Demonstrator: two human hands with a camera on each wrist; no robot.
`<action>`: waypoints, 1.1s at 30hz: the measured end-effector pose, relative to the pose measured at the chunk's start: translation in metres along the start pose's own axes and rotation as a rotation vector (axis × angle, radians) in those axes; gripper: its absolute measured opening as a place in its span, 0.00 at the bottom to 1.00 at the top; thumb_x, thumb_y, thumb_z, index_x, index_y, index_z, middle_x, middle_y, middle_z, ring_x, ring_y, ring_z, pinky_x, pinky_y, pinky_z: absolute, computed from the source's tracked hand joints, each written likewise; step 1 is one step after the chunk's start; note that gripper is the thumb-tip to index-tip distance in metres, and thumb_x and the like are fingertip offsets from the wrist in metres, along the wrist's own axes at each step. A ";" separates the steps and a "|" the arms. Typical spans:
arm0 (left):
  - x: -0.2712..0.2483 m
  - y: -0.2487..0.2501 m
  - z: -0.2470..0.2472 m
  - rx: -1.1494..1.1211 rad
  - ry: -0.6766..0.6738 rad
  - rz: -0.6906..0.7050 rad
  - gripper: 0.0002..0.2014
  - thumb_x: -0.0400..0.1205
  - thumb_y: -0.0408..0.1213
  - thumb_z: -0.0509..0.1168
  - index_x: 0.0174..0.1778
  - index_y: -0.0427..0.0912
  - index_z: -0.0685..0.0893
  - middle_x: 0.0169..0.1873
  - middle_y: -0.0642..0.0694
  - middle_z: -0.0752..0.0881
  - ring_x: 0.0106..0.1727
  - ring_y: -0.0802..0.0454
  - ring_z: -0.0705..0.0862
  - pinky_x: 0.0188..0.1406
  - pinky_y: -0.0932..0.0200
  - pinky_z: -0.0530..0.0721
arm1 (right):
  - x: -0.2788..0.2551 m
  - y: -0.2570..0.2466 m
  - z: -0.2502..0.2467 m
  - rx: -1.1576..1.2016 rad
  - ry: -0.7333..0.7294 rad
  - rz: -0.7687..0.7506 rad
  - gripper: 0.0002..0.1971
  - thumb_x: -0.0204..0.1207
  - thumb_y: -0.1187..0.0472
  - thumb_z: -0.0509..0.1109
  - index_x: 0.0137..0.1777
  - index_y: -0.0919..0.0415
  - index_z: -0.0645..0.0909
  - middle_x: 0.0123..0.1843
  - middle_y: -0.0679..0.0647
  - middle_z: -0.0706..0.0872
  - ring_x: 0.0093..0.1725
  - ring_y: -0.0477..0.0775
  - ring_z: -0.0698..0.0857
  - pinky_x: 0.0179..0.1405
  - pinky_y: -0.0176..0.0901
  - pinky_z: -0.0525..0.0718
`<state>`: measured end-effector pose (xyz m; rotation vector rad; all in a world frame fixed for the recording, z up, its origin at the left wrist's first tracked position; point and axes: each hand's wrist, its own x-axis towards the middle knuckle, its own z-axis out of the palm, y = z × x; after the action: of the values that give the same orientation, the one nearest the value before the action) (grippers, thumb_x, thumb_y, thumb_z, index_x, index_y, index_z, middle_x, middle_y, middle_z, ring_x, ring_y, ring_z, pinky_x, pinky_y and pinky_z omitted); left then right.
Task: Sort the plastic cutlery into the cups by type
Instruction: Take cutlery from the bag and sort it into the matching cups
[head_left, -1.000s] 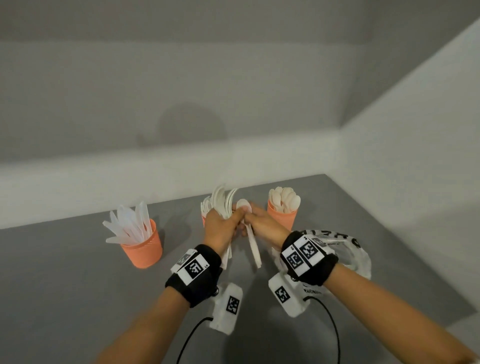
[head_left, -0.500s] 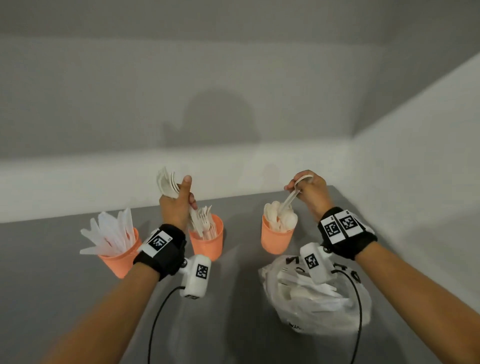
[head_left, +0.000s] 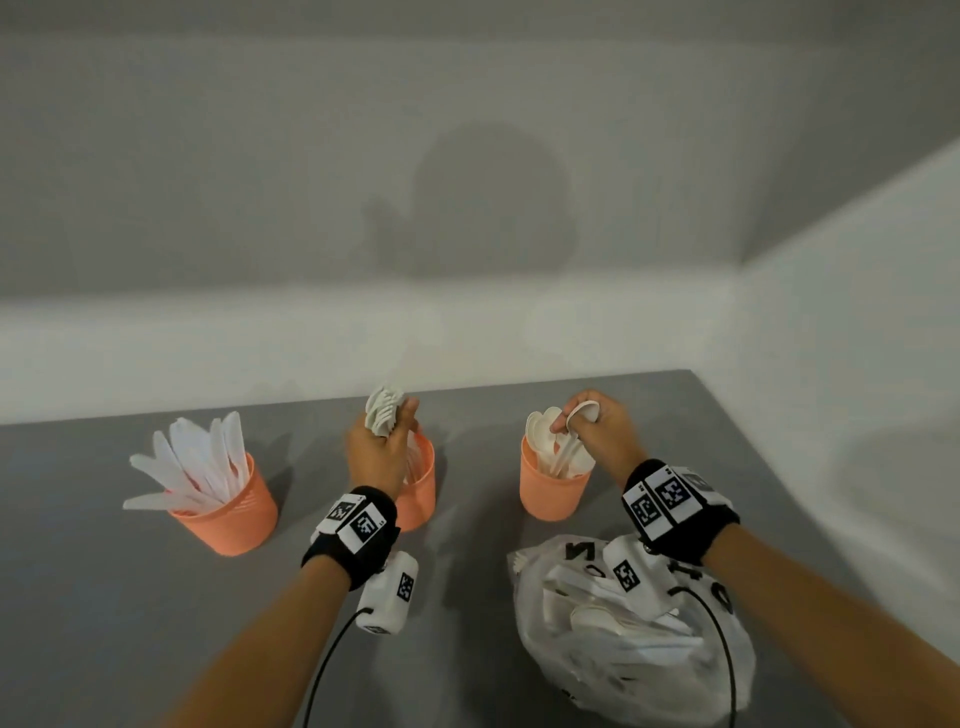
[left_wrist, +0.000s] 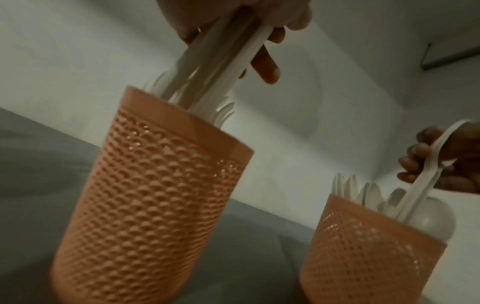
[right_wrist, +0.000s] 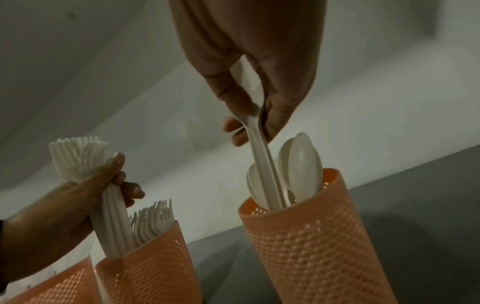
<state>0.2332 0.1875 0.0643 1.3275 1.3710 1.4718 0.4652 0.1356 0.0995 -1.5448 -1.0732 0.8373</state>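
Head view, L hand (head_left: 376, 457) fingers clamped on white fork bundle (head_left: 383, 415), R hand (head_left: 597, 434) pinching spoon (right_wrist: 262, 164), dimpled orange cups (head_left: 553, 491)

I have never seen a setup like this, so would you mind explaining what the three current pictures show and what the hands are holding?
No machine here: a person wears one camera on the head and one on each wrist. The head view looks down on a grey table with three orange cups and a plastic bag of cutlery. The wrist views look along each hand from below. The left hand grips a bundle of forks, handles down in the middle cup. The right hand pinches a spoon, lowering it handle first into the right cup of spoons. The left cup holds knives.
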 end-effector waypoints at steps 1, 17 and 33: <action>0.001 -0.006 -0.001 0.016 0.019 0.008 0.18 0.77 0.50 0.68 0.37 0.35 0.86 0.34 0.44 0.86 0.32 0.69 0.83 0.37 0.73 0.79 | 0.000 0.001 0.001 -0.021 0.003 0.003 0.15 0.70 0.78 0.58 0.33 0.57 0.74 0.29 0.54 0.85 0.25 0.38 0.82 0.40 0.38 0.80; -0.001 -0.026 -0.008 0.234 0.023 0.141 0.12 0.71 0.32 0.72 0.48 0.33 0.81 0.47 0.44 0.79 0.48 0.47 0.79 0.51 0.52 0.78 | -0.003 0.022 0.010 -0.393 0.082 -0.148 0.16 0.66 0.79 0.59 0.46 0.60 0.80 0.50 0.56 0.83 0.51 0.56 0.79 0.49 0.38 0.72; 0.000 -0.020 -0.005 1.054 -0.447 0.268 0.33 0.85 0.55 0.42 0.80 0.34 0.57 0.81 0.38 0.59 0.83 0.44 0.56 0.80 0.51 0.57 | -0.013 0.031 0.020 -1.261 -0.182 -0.090 0.52 0.57 0.41 0.20 0.82 0.65 0.46 0.85 0.59 0.47 0.84 0.56 0.46 0.80 0.63 0.41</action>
<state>0.2256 0.1895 0.0455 2.3700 1.7477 0.4403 0.4493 0.1284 0.0645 -2.4046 -1.9783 0.1552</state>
